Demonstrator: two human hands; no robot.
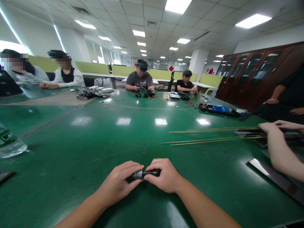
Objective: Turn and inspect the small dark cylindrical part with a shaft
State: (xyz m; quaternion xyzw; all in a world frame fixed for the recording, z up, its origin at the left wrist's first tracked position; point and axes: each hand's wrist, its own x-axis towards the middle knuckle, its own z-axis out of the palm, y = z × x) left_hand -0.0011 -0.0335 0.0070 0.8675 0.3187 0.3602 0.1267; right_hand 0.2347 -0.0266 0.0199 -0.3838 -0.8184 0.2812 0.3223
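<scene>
Low in the middle of the view, both my hands meet over a small cylindrical part [138, 174]. It has a grey barrel at the left and a thin shaft with dark, spring-like coils [149, 173] pointing right. My left hand [120, 179] is closed around the barrel, thumb below and fingers above. With thumb and fingertips, my right hand [165, 175] pinches the part near where the coils begin. The shaft's bright tip lies between those fingers. The part is held nearly level just over the green table [95, 152]; my fingers hide some of the barrel.
A co-worker's hands [273, 128] at the right rest by long thin brass-coloured rods [204, 139]. Nearer lies a dark glossy panel [275, 180]. A water bottle [11, 142] is at the left. Several people sit across the table, near a black tray [217, 109] and electronic parts [93, 91].
</scene>
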